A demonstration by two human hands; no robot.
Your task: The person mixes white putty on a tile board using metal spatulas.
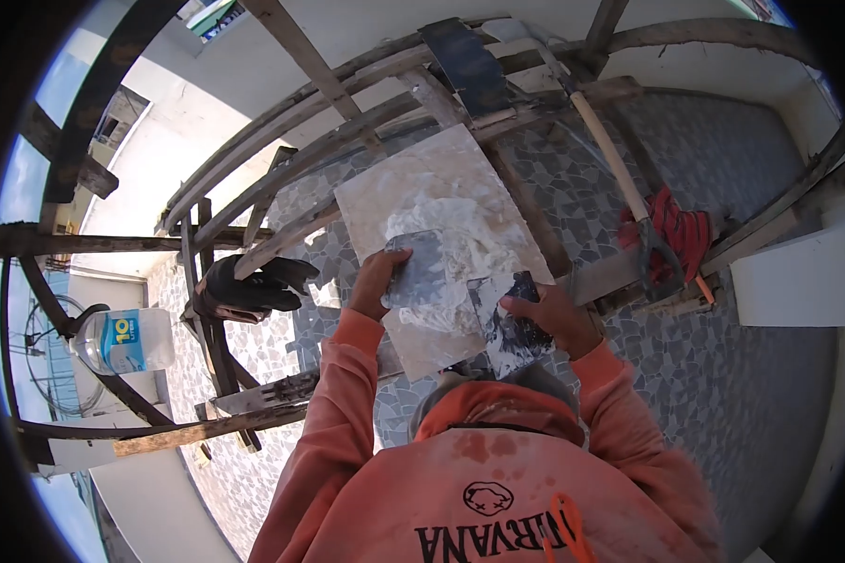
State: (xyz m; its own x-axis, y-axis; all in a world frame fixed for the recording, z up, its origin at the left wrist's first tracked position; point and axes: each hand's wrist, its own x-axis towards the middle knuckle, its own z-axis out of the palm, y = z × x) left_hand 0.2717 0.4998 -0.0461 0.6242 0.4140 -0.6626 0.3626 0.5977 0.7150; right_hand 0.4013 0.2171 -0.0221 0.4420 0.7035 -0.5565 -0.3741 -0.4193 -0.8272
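My left hand grips a flat grey scraper blade, its thumb on the face and the fingers hidden behind. A second, darker scraper blade, smeared with white paste, is pinched in my right hand. Both blades are over a pale tile-like board, which carries a spread heap of wet white paste. The left blade lies over the paste's left side. Beside the board's near right edge, the right blade stands tilted, its lower end close to my chest.
Wooden scaffold beams surround the board above a patterned stone floor. Dark gloves hang on the left, near a clear water jug. At right, a wooden-handled shovel leans by a red cloth.
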